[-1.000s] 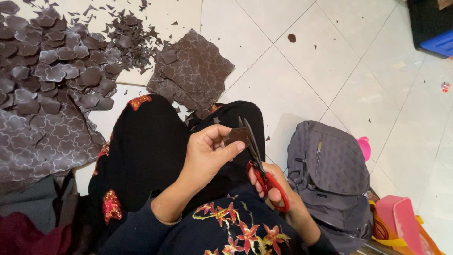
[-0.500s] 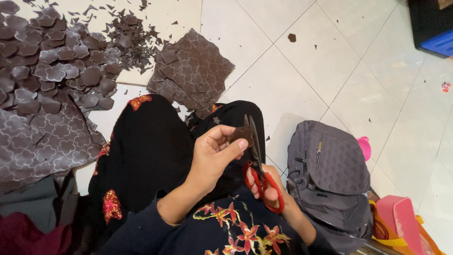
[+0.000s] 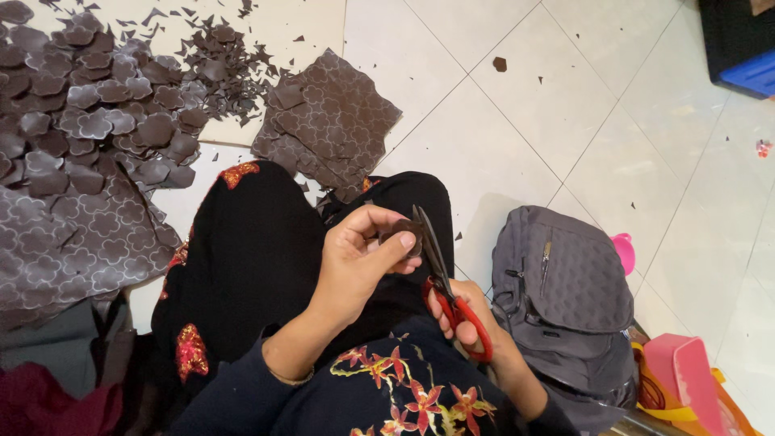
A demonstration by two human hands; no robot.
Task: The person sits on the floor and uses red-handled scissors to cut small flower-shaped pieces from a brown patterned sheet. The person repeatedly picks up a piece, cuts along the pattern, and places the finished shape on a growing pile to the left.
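Note:
My left hand [image 3: 359, 258] pinches a small dark brown patterned fabric piece [image 3: 401, 235] above my lap. My right hand [image 3: 464, 311] grips red-handled scissors [image 3: 442, 278], whose blades point up and rest against that piece. Both hands hover over my black garment with red flower embroidery [image 3: 258, 266]. Part of the small piece is hidden by my fingers.
A stack of brown patterned fabric squares [image 3: 331, 125] lies on the white tiled floor ahead. Several cut flower-shaped pieces [image 3: 89, 113] and scraps are piled at upper left, over a larger patterned sheet [image 3: 64, 250]. A grey backpack [image 3: 565, 299] sits at right, pink items [image 3: 686, 371] beyond it.
The scissors have swung more upright against the small piece, and my left hand has turned it slightly. Everything on the floor stays where it was.

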